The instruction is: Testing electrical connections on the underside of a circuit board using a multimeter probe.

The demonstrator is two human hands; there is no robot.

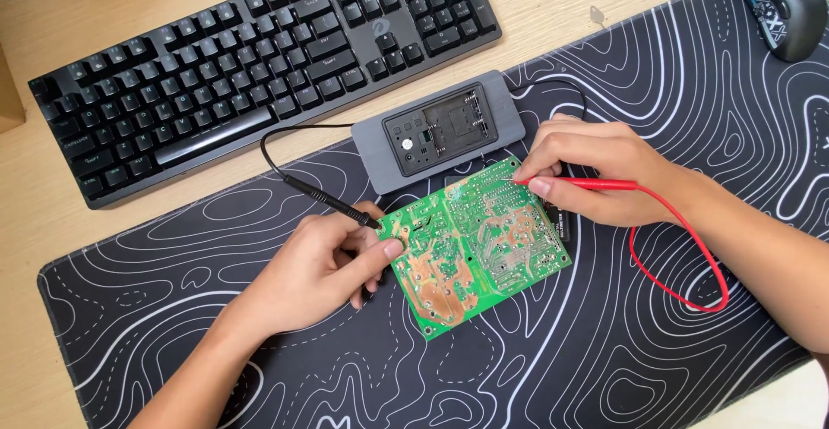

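Grey meter [439, 131] just behind board [471, 243], seemingly touching.

left hand [332, 261] curled in a pinch, right hand [596, 170] pinching

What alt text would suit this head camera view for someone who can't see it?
Two bare hands press probes onto a green circuit board lying on a black wavy-patterned desk mat: left hand holds a black probe, right hand a red probe. Behind sit a grey meter and black keyboard.
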